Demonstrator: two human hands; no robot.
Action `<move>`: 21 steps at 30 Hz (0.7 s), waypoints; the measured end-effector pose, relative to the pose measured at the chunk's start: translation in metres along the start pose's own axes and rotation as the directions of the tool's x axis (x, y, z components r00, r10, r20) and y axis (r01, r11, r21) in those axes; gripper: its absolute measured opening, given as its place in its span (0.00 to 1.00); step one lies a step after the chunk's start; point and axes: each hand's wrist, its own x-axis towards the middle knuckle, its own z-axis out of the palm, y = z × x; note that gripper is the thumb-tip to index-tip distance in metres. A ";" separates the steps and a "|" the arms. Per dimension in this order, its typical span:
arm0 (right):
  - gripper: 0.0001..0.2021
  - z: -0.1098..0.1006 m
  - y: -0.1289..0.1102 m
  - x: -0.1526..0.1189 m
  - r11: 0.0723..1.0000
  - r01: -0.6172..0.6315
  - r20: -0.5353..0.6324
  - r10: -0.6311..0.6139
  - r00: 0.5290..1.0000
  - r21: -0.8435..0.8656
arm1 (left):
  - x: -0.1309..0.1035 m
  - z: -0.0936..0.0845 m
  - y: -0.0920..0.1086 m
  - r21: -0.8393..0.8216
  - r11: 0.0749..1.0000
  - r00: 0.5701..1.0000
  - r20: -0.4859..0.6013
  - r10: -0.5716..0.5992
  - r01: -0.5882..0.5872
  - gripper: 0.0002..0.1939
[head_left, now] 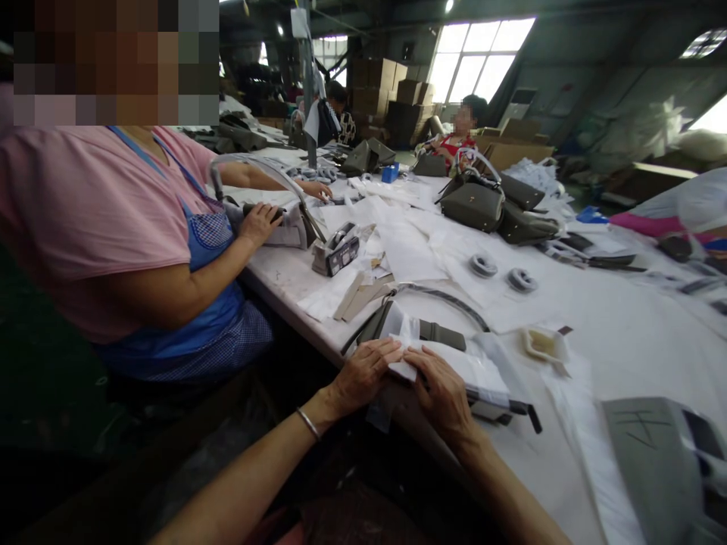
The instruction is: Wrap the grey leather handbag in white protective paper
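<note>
My left hand (366,371) and my right hand (440,390) rest side by side on white wrapping paper (454,363) that covers an olive-grey handbag (391,324) at the near edge of the white table (602,333). Fingers of both hands pinch the paper's edge between them. The bag's dark curved handle (448,299) arches beyond my hands. A thin bangle sits on my left wrist.
A person in a pink shirt and blue apron sits at left, hands on another wrapped bag (287,223). A tape dispenser (336,251), two tape rolls (482,265), a small tray (544,344), finished bags (474,203) and a grey panel (653,454) lie around. Other workers sit far back.
</note>
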 end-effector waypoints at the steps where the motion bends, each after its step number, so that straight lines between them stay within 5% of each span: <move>1: 0.14 0.001 0.000 -0.001 1.000 0.000 -0.007 0.001 1.000 0.014 | 0.000 -0.001 -0.001 -0.034 0.999 1.000 -0.001 -0.006 0.006 0.22; 7: 0.14 0.006 -0.002 -0.007 0.997 0.061 0.009 -0.061 0.998 0.047 | -0.001 -0.008 0.001 -0.244 0.967 0.998 0.008 -0.069 0.069 0.22; 13: 0.11 -0.010 -0.014 -0.019 0.988 0.128 -0.017 -0.127 0.992 0.091 | -0.003 -0.004 0.001 -0.213 0.974 0.997 0.028 -0.068 0.072 0.11; 17: 0.13 -0.019 -0.032 -0.040 0.969 0.184 0.164 -0.212 0.964 0.167 | -0.002 -0.005 0.001 -0.237 0.970 0.999 0.007 -0.046 0.046 0.17; 21: 0.16 -0.002 -0.038 -0.052 0.988 0.148 0.261 -0.132 0.956 -0.041 | 0.003 -0.012 0.006 -0.284 0.955 0.997 0.020 -0.077 0.079 0.18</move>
